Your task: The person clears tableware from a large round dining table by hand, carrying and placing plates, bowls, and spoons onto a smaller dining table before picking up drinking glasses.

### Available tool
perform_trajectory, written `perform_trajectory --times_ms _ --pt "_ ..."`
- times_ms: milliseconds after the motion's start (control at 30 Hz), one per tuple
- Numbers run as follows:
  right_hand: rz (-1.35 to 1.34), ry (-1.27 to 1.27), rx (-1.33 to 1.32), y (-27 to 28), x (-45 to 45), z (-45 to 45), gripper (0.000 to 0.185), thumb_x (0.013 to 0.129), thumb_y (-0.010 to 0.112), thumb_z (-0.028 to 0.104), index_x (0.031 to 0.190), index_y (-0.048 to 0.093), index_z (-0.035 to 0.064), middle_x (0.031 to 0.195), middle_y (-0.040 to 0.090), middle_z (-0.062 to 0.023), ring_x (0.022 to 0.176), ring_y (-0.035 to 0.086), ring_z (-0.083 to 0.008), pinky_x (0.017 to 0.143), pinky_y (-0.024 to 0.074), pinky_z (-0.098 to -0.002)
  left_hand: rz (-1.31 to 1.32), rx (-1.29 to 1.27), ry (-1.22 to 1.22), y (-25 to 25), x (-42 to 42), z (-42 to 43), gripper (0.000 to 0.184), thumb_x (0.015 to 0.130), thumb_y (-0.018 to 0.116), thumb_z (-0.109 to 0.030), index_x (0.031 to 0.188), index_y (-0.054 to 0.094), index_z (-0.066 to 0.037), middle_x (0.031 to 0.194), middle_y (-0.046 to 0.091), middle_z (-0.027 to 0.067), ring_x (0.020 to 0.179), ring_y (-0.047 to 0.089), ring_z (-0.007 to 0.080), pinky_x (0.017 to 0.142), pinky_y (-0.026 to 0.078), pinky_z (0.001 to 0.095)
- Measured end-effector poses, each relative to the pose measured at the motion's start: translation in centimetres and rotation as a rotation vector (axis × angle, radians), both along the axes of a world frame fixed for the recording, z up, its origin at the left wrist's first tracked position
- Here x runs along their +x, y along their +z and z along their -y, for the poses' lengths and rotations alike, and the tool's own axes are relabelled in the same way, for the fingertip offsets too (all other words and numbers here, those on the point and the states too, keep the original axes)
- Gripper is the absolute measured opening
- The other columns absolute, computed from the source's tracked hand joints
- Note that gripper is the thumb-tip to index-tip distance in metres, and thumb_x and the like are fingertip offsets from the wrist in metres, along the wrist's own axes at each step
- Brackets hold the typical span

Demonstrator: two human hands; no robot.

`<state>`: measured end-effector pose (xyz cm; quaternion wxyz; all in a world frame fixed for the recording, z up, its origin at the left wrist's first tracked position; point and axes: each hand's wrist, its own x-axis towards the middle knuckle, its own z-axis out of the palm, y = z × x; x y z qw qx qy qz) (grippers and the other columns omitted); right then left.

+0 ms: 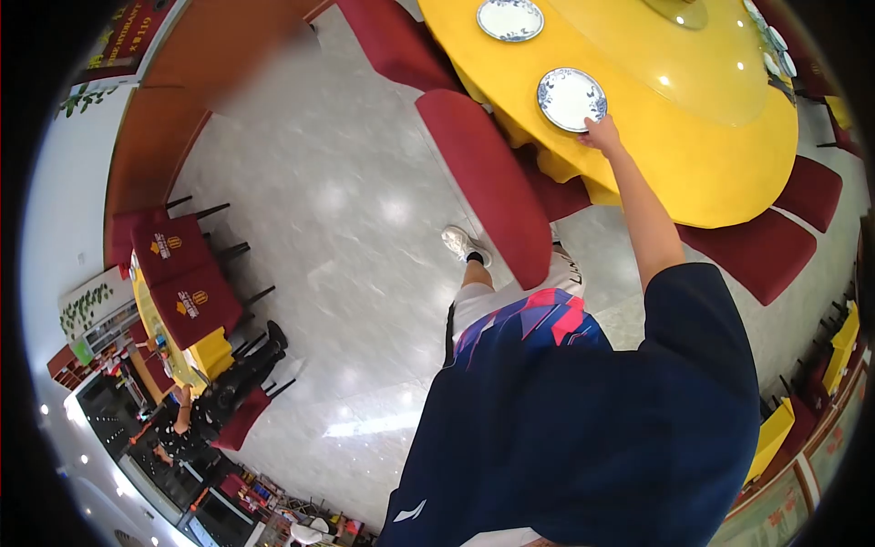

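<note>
Evidently, your right grip (598, 135) pinches the near-right rim of the round, blue-patterned plate (571, 98), near the edge of the yellow-clothed bench (697, 169). The plate extends forward and left from your fingers, with no long axis; your left hand is out of view, state undetermined.

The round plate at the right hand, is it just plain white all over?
No, the round white plate at the right hand has blue patterns around its rim.
</note>
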<state>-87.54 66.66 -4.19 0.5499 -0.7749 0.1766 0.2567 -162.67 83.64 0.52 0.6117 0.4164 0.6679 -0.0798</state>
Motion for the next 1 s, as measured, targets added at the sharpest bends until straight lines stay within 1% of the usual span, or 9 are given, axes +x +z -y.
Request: perform_trajectory --times_ms 133,167,267,333,400,500,533,833,1000 --pt "-0.129 -0.013 -0.021 -1.0 1.3 -1.0 0.041 0.088 0.053 0.008 0.123 0.038 -0.0078 0.106 0.062 -0.026 0.069 0.07 -0.0317 0.055 0.0609 -0.0416 -0.023 0.076 0.101 -1.0 -5.0 -8.4 0.042 0.092 0.054 -0.032 0.121 0.06 -0.003 0.11 0.067 0.0189 0.103 0.063 0.0336 0.088 0.05 0.0438" --pt "-0.14 -0.087 -0.116 -1.2 1.2 -1.8 0.036 0.09 0.05 0.008 0.124 0.044 -0.0006 0.111 0.062 -0.0189 0.085 0.07 -0.032 0.07 0.06 -0.0448 -0.027 0.1 0.113 -1.4 -6.3 -10.4 0.043 0.091 0.055 -0.032 0.121 0.06 -0.002 0.11 0.067 0.0192 0.103 0.063 0.0343 0.088 0.049 0.0442" --pt "-0.169 -0.222 0.117 -3.3 1.0 -1.2 0.033 0.091 0.051 0.011 0.124 0.047 0.0049 0.112 0.062 -0.0141 0.093 0.066 -0.0281 0.077 0.0573 -0.0418 -0.03 0.173 0.032 -3.3 -10.7 -15.3 0.043 0.09 0.055 -0.032 0.12 0.061 -0.001 0.111 0.066 0.0204 0.105 0.062 0.0364 0.09 0.049 0.0456" --pt "-0.22 -0.335 0.242 -2.7 -0.1 -2.1 0.032 0.093 0.054 0.016 0.124 0.049 0.008 0.111 0.062 -0.0117 0.095 0.064 -0.0262 0.078 0.0557 -0.0398 -0.031 0.296 -0.248 -5.9 -13.3 -18.7 0.044 0.089 0.056 -0.032 0.12 0.061 -0.001 0.111 0.066 0.0211 0.106 0.062 0.0378 0.091 0.048 0.0465" --pt "-0.272 -0.482 0.403 -3.0 -1.1 -3.5 0.031 0.095 0.056 0.021 0.123 0.05 0.0111 0.11 0.061 -0.0093 0.098 0.061 -0.0243 0.078 0.0541 -0.0379 -0.082 0.752 -1.0 -8.8 -15.0 -23.4 0.045 0.088 0.057 -0.032 0.119 0.062 0.0 0.112 0.065 0.0218 0.107 0.061 0.0392 0.092 0.048 0.0474" --pt "-0.16 -0.575 0.508 -4.0 -3.3 -5.7 0.04 0.096 0.059 0.039 0.123 0.05 0.0109 0.109 0.062 -0.0084 0.094 0.061 -0.0232 0.071 0.0538 -0.0355 0.062 0.283 -0.402 -7.4 -10.0 -27.5 0.044 0.089 0.056 -0.032 0.121 0.061 -0.001 0.112 0.065 0.0209 0.106 0.062 0.0376 0.091 0.048 0.0465" --pt "-0.154 -0.61 0.528 -4.3 -3.9 -6.5 0.04 0.096 0.059 0.039 0.123 0.05 0.0109 0.109 0.062 -0.0084 0.094 0.061 -0.0232 0.071 0.0538 -0.0355 0.075 0.191 -0.275 -6.9 -8.2 -28.9 0.044 0.09 0.055 -0.031 0.121 0.06 -0.001 0.112 0.065 0.0206 0.106 0.062 0.0371 0.091 0.048 0.0462" --pt "-0.026 -0.717 0.607 -3.8 -4.4 -11.6 0.039 0.098 0.056 0.034 0.122 0.051 0.0034 0.102 0.064 -0.0134 0.083 0.064 -0.0248 0.064 0.0533 -0.0296 0.107 0.08 -0.363 -3.9 9.4 -44.9 0.042 0.092 0.052 -0.029 0.125 0.057 -0.004 0.113 0.065 0.0179 0.104 0.063 0.0323 0.089 0.049 0.0436" --pt "-0.029 -0.88 0.642 -2.4 -4.0 -14.3 0.037 0.098 0.057 0.034 0.118 0.052 0.0031 0.094 0.064 -0.0107 0.075 0.062 -0.021 0.061 0.0516 -0.0289 0.079 0.081 -0.493 -1.2 18.1 -55.1 0.041 0.094 0.051 -0.028 0.128 0.055 -0.005 0.113 0.065 0.0164 0.103 0.063 0.0297 0.088 0.049 0.0421"
